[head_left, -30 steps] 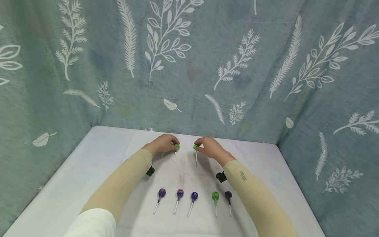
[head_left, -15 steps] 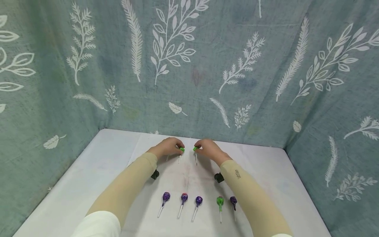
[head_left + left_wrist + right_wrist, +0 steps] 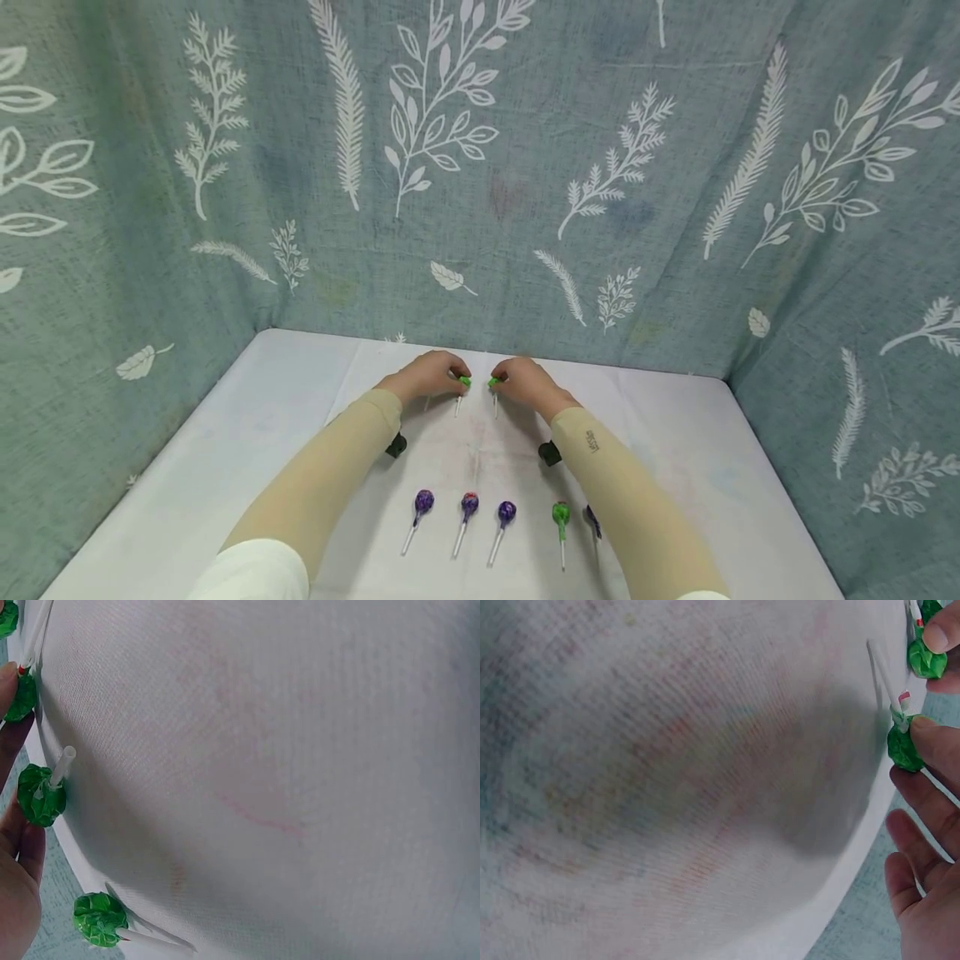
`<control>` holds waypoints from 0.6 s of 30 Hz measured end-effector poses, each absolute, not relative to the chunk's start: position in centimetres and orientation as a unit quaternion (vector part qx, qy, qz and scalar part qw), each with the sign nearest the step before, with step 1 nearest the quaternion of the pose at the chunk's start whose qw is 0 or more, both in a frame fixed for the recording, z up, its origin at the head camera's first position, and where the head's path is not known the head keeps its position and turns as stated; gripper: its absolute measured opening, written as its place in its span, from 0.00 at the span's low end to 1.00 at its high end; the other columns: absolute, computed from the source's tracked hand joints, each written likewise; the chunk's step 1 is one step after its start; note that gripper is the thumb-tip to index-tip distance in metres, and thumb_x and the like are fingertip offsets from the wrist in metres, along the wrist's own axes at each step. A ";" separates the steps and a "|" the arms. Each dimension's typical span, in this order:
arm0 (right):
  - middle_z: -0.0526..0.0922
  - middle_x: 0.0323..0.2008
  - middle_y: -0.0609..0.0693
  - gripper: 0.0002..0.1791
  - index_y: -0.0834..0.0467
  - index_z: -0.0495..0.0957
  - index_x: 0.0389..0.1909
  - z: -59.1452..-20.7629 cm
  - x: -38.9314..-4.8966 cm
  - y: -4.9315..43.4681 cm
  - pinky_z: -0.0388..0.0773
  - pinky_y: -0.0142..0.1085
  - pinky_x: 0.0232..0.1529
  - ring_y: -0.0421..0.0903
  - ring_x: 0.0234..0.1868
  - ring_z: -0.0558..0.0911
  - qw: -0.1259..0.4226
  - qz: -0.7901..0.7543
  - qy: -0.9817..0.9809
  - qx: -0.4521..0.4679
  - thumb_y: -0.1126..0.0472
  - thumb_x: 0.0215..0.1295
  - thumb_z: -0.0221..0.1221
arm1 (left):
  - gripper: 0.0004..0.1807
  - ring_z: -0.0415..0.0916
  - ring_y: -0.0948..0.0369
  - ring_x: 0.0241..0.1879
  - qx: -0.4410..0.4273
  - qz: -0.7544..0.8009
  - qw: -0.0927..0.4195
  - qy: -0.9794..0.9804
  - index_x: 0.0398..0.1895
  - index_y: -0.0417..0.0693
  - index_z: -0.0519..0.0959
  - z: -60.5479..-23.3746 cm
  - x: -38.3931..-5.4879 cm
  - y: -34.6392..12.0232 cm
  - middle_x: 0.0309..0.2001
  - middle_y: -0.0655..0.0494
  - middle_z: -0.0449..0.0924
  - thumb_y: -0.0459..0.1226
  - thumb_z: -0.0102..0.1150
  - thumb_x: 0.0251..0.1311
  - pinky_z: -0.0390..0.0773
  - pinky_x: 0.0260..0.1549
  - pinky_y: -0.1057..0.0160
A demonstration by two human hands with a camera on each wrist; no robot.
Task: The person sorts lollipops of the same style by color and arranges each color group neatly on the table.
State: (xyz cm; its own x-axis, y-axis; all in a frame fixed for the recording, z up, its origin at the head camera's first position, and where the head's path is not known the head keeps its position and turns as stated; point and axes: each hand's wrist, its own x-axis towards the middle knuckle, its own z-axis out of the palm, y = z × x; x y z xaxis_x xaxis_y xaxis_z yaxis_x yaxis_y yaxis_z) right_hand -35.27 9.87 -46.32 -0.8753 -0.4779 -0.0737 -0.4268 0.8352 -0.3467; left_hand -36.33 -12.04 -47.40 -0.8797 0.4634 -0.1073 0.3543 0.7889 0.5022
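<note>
Near the back of the table, my left hand (image 3: pixel 431 375) pinches a green-wrapped lollipop (image 3: pixel 22 697) by its head between thumb and finger, its white stick toward me. Just to the right, my right hand (image 3: pixel 531 386) pinches another green lollipop (image 3: pixel 906 746) the same way, a small gap between the two. In the left wrist view a third green lollipop (image 3: pixel 41 796) is beside the lower left fingers; whether they touch it I cannot tell. One more green lollipop (image 3: pixel 99 919) lies beyond it. From above, the left hand mostly hides these two.
Nearer me on the white table (image 3: pixel 667 467) lies a row: a purple lollipop (image 3: pixel 424 501), a purple-and-red one (image 3: pixel 470 503), another purple one (image 3: pixel 507 512), a green one (image 3: pixel 561 513) and a dark purple one (image 3: pixel 592 520) partly behind the right sleeve. Patterned curtain (image 3: pixel 480 167) surrounds the table.
My right hand has moved a little left with its lollipop, narrowing the gap to the left hand's lollipop. The left hand stays nearly in place. The head view has shifted slightly.
</note>
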 end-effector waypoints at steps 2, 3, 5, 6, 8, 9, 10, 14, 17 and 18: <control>0.80 0.41 0.43 0.17 0.52 0.78 0.48 -46.5 -35.4 9.8 0.73 0.35 0.45 0.40 0.44 0.76 0.078 -0.155 0.956 -0.238 0.53 0.59 0.60 | 0.15 0.73 0.62 0.45 0.218 0.240 0.111 0.940 0.42 0.60 0.80 -47.4 -36.4 -12.1 0.39 0.67 0.78 0.48 0.65 0.49 0.70 0.47 0.57; 0.80 0.41 0.43 0.16 0.51 0.78 0.48 -46.6 -35.4 9.8 0.73 0.35 0.45 0.39 0.44 0.76 0.075 -0.151 0.957 -0.238 0.52 0.59 0.59 | 0.15 0.73 0.63 0.45 0.217 0.236 0.108 0.941 0.42 0.61 0.80 -47.4 -36.5 -12.1 0.39 0.68 0.78 0.49 0.65 0.49 0.70 0.47 0.58; 0.80 0.40 0.43 0.16 0.51 0.79 0.47 -46.7 -35.3 9.8 0.73 0.35 0.45 0.40 0.43 0.77 0.067 -0.149 0.957 -0.240 0.52 0.59 0.59 | 0.15 0.73 0.64 0.45 0.216 0.233 0.104 0.942 0.42 0.61 0.80 -47.5 -36.5 -12.1 0.38 0.69 0.78 0.49 0.65 0.49 0.70 0.48 0.59; 0.80 0.40 0.43 0.16 0.52 0.79 0.47 -46.7 -35.2 9.8 0.73 0.35 0.45 0.40 0.43 0.77 0.063 -0.151 0.957 -0.241 0.52 0.59 0.59 | 0.15 0.72 0.64 0.45 0.215 0.235 0.102 0.942 0.41 0.61 0.80 -47.6 -36.5 -12.0 0.38 0.69 0.78 0.49 0.65 0.48 0.70 0.48 0.59; 0.80 0.40 0.44 0.15 0.52 0.79 0.46 -46.7 -35.1 9.8 0.73 0.36 0.45 0.41 0.43 0.77 0.055 -0.156 0.956 -0.241 0.53 0.59 0.59 | 0.16 0.72 0.64 0.45 0.214 0.235 0.098 0.943 0.42 0.61 0.80 -47.7 -36.6 -12.1 0.38 0.70 0.78 0.50 0.65 0.49 0.70 0.48 0.60; 0.80 0.39 0.44 0.15 0.53 0.79 0.46 -46.7 -35.1 9.8 0.73 0.37 0.45 0.41 0.43 0.77 0.052 -0.158 0.956 -0.242 0.53 0.59 0.60 | 0.16 0.72 0.64 0.45 0.213 0.235 0.098 0.943 0.42 0.61 0.80 -47.8 -36.7 -12.1 0.38 0.70 0.77 0.50 0.65 0.49 0.70 0.48 0.60; 0.80 0.40 0.45 0.16 0.53 0.79 0.46 -46.7 -35.1 9.8 0.73 0.37 0.45 0.41 0.43 0.77 0.051 -0.159 0.956 -0.243 0.53 0.59 0.60 | 0.16 0.72 0.64 0.45 0.213 0.236 0.099 0.943 0.42 0.60 0.80 -47.8 -36.7 -12.1 0.38 0.70 0.77 0.50 0.64 0.49 0.70 0.48 0.60; 0.80 0.41 0.45 0.17 0.53 0.78 0.48 -46.8 -35.2 9.8 0.73 0.37 0.46 0.41 0.44 0.77 0.061 -0.158 0.956 -0.241 0.52 0.59 0.59 | 0.16 0.73 0.64 0.45 0.215 0.230 0.103 0.944 0.42 0.62 0.80 -47.9 -36.8 -12.1 0.38 0.70 0.77 0.50 0.64 0.49 0.70 0.48 0.59; 0.80 0.42 0.45 0.19 0.52 0.77 0.50 -46.8 -35.2 10.0 0.72 0.37 0.47 0.41 0.45 0.76 0.070 -0.157 0.956 -0.238 0.51 0.59 0.59 | 0.14 0.73 0.64 0.44 0.217 0.229 0.102 0.944 0.40 0.64 0.80 -48.1 -36.8 -12.2 0.38 0.70 0.77 0.51 0.64 0.49 0.70 0.47 0.59; 0.79 0.43 0.45 0.19 0.52 0.77 0.51 -46.8 -35.1 10.0 0.72 0.38 0.47 0.42 0.46 0.76 0.074 -0.159 0.955 -0.238 0.51 0.59 0.59 | 0.14 0.73 0.64 0.44 0.218 0.230 0.101 0.943 0.40 0.65 0.80 -48.1 -36.8 -12.2 0.38 0.70 0.77 0.51 0.64 0.49 0.71 0.47 0.59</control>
State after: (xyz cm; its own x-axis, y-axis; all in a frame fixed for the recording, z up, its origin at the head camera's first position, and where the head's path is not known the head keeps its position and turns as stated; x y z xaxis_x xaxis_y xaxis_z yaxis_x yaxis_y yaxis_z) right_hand -35.14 10.00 -46.78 -0.8761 -0.4776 -0.0651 -0.4308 0.8364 -0.3389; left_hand -36.83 -12.21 -48.10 -0.8847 0.4573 -0.0905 0.3641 0.7990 0.4786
